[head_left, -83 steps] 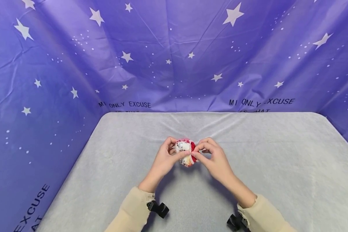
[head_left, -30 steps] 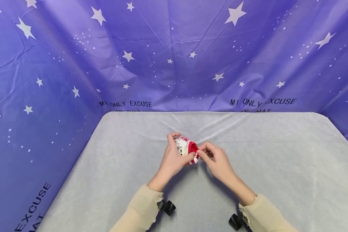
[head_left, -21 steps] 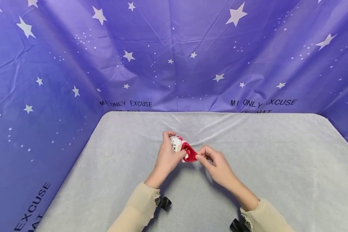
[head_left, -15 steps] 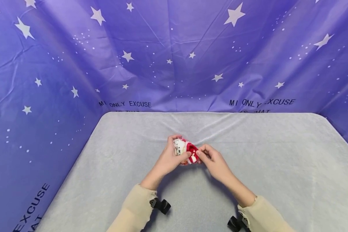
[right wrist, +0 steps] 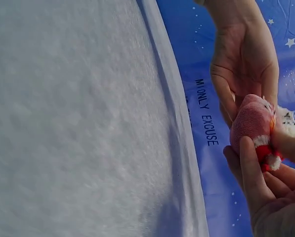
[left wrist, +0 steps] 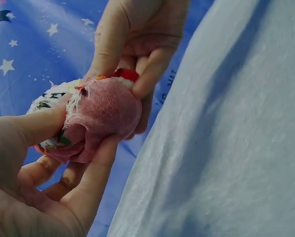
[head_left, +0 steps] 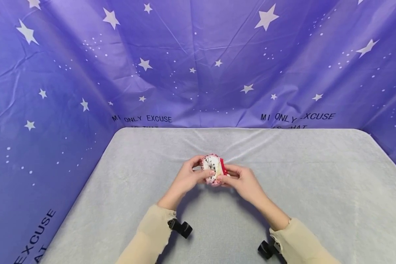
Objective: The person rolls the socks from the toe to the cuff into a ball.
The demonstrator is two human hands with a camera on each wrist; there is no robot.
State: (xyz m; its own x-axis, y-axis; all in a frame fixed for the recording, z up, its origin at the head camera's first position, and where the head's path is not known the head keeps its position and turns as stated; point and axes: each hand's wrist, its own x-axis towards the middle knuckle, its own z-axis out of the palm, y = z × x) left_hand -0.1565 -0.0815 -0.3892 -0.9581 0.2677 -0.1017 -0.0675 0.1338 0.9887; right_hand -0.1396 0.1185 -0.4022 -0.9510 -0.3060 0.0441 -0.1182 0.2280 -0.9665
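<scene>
A balled-up sock [head_left: 213,163] is held between both hands above the middle of the table. Its knit is pink in both wrist views, with shaggy white and black loose threads [left wrist: 51,101] on one side and a red part [right wrist: 264,157] with white trim. My left hand [head_left: 186,178] grips the ball from its left side, thumb across the threads, fingers beneath. On the other side my right hand [head_left: 248,184] pinches it near the red part, thumb on top. The two thumbs lie close together on the face turned toward me. Much of the underside is covered by fingers.
A grey cloth covers the table [head_left: 300,198], lightly creased toward the back. Purple-blue curtains [head_left: 198,55] with white stars and black lettering hang behind and at the sides. Each wrist carries a black camera mount [head_left: 184,229].
The red part, earlier stretched out to the right by my right hand with its opening showing, is now drawn in against the ball. The right hand's grip has shifted onto the ball's side.
</scene>
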